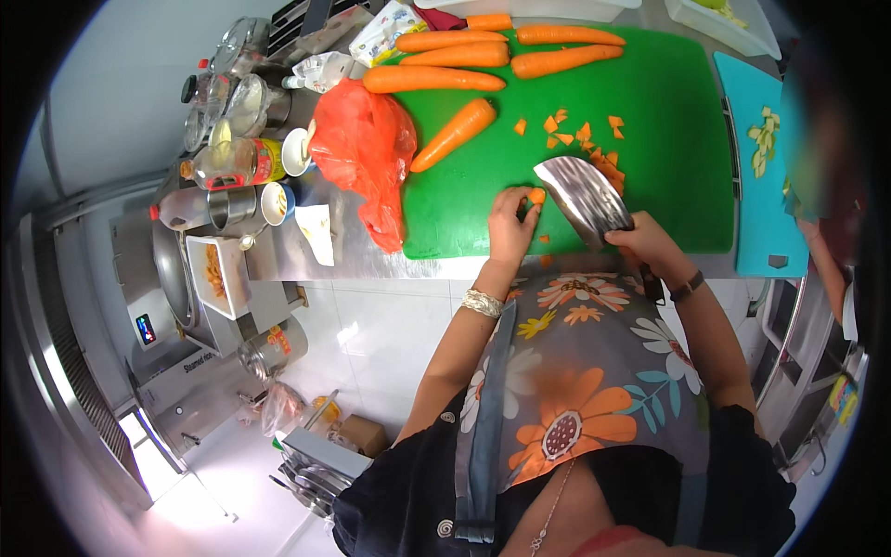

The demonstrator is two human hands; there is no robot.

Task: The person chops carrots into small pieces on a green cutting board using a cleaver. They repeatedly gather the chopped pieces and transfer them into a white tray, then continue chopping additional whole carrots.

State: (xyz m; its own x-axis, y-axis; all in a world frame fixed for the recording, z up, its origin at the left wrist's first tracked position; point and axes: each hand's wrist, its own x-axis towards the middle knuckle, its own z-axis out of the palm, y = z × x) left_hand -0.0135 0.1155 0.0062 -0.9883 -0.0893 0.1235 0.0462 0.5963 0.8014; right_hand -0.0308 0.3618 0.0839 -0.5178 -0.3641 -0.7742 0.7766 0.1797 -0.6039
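My left hand (514,217) rests on the green cutting board (668,90), its fingertips on a small carrot piece (537,195). The handle of a wide-bladed metal cleaver (583,195) is in my right hand (644,244); the blade slants up and left, just right of that carrot piece. Cut carrot chunks (608,166) lie beyond and partly behind the blade, with a few scattered farther up the board. A whole peeled carrot (456,134) lies at an angle up and left of my left hand. Several more carrots (435,79) lie along the board's far edge.
Left of the board are a red plastic bag (362,139), small cups (277,203), an oil bottle (237,163) and a white container (230,278) with orange pieces. At the right, a blue cutting board (766,223) bears pale green pieces (763,143); another person's arm (825,261) is beside it.
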